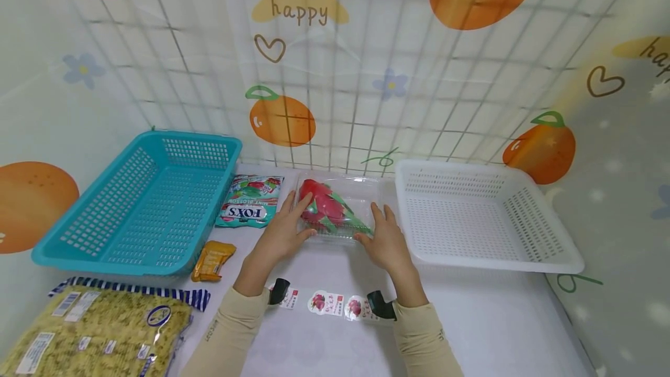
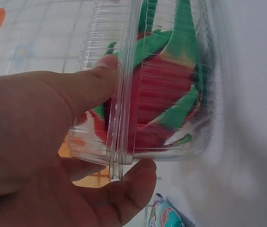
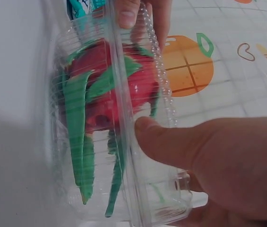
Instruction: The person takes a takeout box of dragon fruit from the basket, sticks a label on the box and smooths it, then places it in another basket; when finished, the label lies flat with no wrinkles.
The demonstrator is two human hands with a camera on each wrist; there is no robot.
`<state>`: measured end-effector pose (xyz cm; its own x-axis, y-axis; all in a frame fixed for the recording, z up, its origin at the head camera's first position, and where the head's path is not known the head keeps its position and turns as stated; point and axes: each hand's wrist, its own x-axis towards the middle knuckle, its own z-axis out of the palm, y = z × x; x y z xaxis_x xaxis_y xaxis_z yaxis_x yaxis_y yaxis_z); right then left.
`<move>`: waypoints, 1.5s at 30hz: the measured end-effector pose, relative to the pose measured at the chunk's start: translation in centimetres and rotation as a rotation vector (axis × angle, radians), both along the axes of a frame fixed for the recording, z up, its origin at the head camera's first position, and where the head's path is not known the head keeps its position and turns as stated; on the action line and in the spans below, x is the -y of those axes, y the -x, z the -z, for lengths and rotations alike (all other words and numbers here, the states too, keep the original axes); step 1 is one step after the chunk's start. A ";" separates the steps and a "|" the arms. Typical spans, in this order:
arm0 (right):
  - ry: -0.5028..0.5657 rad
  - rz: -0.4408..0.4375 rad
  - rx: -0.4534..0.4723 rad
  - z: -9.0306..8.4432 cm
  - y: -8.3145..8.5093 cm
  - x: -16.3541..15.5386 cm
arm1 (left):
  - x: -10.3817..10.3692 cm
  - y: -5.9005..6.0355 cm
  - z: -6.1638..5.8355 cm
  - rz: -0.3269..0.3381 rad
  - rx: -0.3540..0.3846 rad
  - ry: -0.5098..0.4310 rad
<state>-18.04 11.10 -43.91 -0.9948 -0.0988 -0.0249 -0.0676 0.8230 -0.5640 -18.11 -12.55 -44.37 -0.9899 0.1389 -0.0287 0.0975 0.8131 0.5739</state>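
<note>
A clear plastic clamshell box [image 1: 361,191] stands with its lid down at the middle of the table, against the back. Inside lies a red dragon fruit [image 1: 325,207] with long green scales, towards the box's left side. My left hand [image 1: 282,230] grips the left end, thumb at the front rim and fingers along the side and lid. At the right end my right hand [image 1: 386,239] holds the box, its thumb [image 3: 159,137] pressed near the rim seam. Three labels with a dragon fruit picture, one of them the middle label [image 1: 325,303], lie in front, partly hidden by the wrist straps.
A teal basket [image 1: 204,249] stands left and a white basket [image 1: 492,260] right. Between the teal basket and the box lie a FOX'S candy bag [image 1: 250,201] and a small orange-yellow packet [image 1: 212,260]. A large bag of yellowish food [image 1: 115,324] is at front left.
</note>
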 end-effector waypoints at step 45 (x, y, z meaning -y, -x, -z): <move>0.011 0.007 -0.115 -3.8 -3.1 -0.7 | 2.7 -2.4 -2.4 -0.086 -0.022 0.047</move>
